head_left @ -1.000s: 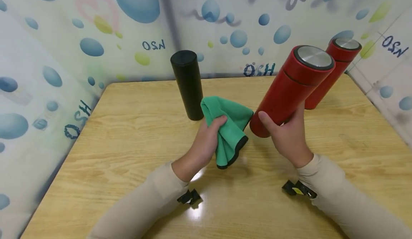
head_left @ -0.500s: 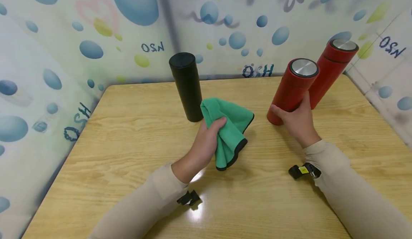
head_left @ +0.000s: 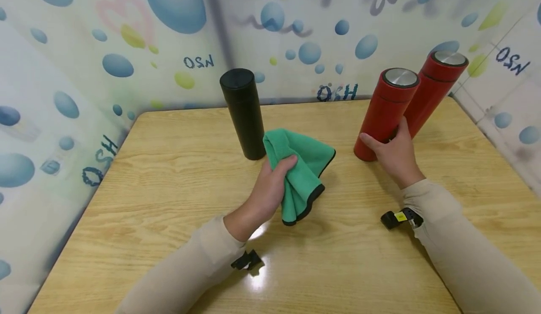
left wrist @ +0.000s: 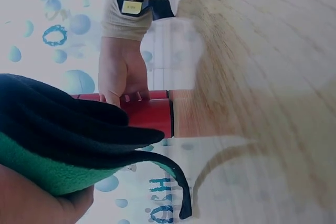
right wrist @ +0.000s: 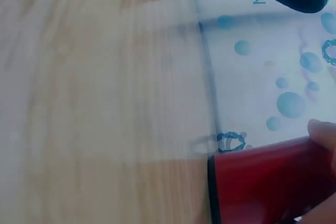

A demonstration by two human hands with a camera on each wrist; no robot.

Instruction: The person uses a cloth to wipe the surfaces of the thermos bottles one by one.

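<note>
Two red, cylindrical, silver-lidded flasks [head_left: 383, 110], both upright on the worktop [head_left: 169, 178]; our right hand [head_left: 400, 159] grips the nearer one from its right; our left hand [head_left: 267, 189], well apart leftward, holds a green, black-edged cloth [head_left: 306, 164]

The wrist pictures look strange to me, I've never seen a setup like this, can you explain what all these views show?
Of course. There's no machine here, just a person's two bare hands. The head view comes from a camera worn on the head, looking forward and down. The others come from a camera on each wrist, so the scene appears turned sideways. The left hand holds a green cloth with black edging. The right hand grips the lower part of the nearer red bottle. Another red bottle stands behind it, and a black bottle stands on the wooden table.
</note>
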